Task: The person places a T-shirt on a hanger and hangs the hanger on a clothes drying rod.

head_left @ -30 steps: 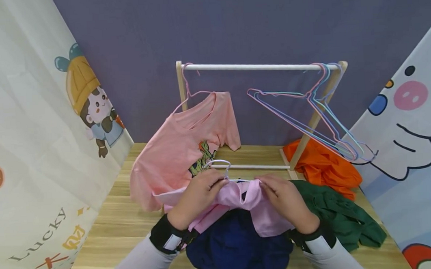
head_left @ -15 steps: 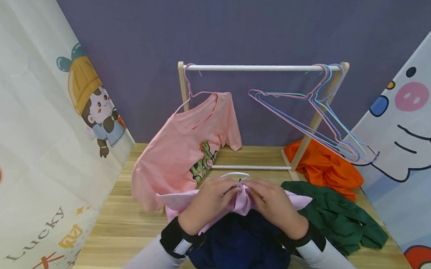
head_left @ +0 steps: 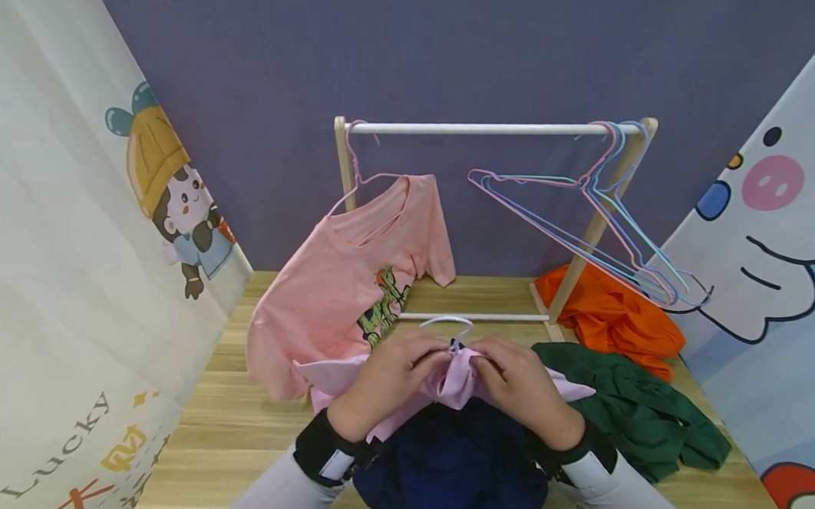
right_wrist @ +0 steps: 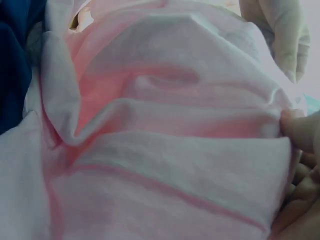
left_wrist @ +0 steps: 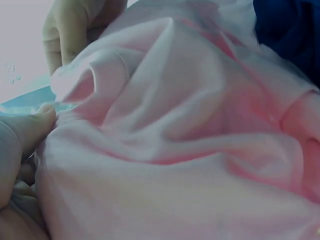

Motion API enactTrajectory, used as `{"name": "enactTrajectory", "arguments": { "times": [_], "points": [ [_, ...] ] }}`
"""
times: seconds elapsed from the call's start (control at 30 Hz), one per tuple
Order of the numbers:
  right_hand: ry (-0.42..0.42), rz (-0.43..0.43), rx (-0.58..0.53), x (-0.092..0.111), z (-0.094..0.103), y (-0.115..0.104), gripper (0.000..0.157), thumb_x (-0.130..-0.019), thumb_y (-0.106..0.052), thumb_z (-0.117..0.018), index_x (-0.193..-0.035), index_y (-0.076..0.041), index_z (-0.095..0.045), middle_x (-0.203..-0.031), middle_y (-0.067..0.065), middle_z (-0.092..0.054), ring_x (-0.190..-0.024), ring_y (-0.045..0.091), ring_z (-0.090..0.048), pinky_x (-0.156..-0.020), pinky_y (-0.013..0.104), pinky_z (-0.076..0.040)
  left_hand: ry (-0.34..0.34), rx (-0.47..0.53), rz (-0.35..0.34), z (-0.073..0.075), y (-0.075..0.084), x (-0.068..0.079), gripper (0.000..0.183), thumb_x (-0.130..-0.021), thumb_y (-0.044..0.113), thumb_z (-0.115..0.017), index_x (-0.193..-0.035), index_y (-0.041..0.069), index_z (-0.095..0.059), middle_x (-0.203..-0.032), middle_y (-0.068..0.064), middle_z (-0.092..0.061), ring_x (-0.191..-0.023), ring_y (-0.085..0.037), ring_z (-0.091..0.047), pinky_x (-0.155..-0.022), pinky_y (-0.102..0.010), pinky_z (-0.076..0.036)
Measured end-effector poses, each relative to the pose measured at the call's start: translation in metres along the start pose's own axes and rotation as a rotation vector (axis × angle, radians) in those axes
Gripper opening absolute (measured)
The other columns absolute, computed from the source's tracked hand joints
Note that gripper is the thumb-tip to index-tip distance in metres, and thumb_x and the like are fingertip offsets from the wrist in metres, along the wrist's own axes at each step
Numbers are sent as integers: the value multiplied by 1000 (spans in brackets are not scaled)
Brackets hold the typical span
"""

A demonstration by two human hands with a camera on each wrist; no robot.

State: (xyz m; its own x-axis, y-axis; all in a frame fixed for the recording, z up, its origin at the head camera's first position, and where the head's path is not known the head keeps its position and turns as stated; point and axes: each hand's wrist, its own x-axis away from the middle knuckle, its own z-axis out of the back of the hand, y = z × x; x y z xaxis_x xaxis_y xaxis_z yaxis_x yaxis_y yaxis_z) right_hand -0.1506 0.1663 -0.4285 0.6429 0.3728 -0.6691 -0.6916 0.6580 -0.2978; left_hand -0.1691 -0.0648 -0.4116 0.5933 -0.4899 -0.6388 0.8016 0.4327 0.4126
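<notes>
Between both hands is a light pink shirt, bunched at its neckline around a white hanger whose hook sticks up above the fingers. My left hand pinches the neck cloth left of the hook, thumb on top. From the other side my right hand pinches the cloth just right of the hook. In the left wrist view the shirt's folds fill most of the frame, with a thumb pressing the edge. The right wrist view shows the pink cloth draped down, gripped at its right edge. The hanger's arms are largely hidden by the shirt.
A rack's white rail carries a salmon T-shirt at left and several bare hangers at right. Navy cloth lies in front, green cloth and orange cloth to the right, on the wooden tabletop.
Both hands have come together at the hanger's hook from a wider grip along the neckline. The hanger has shifted to the right. Over the last half second little has moved.
</notes>
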Motion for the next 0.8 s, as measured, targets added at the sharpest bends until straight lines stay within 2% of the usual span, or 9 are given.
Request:
{"name": "enactTrajectory", "arguments": {
  "times": [0.2, 0.4, 0.6, 0.7, 0.8],
  "points": [
    [33, -72, 11, 0, 5, 3, 22, -83, 6, -79, -102, -5, -75, -94, 7, -77, -80, 21, -71, -75, 43, -62, -24, -19, 73, 10, -9, 6, 15, -97, 21, -74, -110, 15, -80, -106, 2, -78, -102, -12, -72, -94, -32, -58],
    [53, -99, 3, 0, 9, 6, 24, -82, 8, -79, -103, -4, -76, -96, 7, -78, -84, 23, -75, -77, 44, -63, -27, -53, 53, 20, -19, 12, 13, -96, 20, -74, -106, 14, -80, -106, 1, -78, -104, -14, -73, -97, -34, -58],
    [85, -115, 2, 0, 15, 7, 26, -82, 8, -80, -105, -5, -77, -97, 6, -79, -86, 22, -75, -80, 34, -62, 45, -84, -9, 26, -22, 14, 10, -96, 16, -75, -103, 11, -79, -98, 0, -77, -96, -14, -72, -90, -33, -59],
    [104, -103, 6, 0, 20, 10, 26, -82, 8, -79, -104, -6, -77, -95, 5, -77, -81, 20, -72, -78, 28, -60, 90, -87, -14, 29, -23, 14, 9, -95, 14, -75, -103, 11, -78, -96, 0, -76, -93, -14, -71, -87, -32, -58],
    [115, -88, 15, 1, 24, 15, 25, -82, 7, -80, -103, -7, -76, -94, 6, -77, -81, 21, -71, -77, 27, -58, 123, -79, -8, 32, -24, 14, 9, -95, 13, -76, -103, 11, -78, -95, 0, -75, -92, -13, -70, -87, -32, -58]
  ]
}}
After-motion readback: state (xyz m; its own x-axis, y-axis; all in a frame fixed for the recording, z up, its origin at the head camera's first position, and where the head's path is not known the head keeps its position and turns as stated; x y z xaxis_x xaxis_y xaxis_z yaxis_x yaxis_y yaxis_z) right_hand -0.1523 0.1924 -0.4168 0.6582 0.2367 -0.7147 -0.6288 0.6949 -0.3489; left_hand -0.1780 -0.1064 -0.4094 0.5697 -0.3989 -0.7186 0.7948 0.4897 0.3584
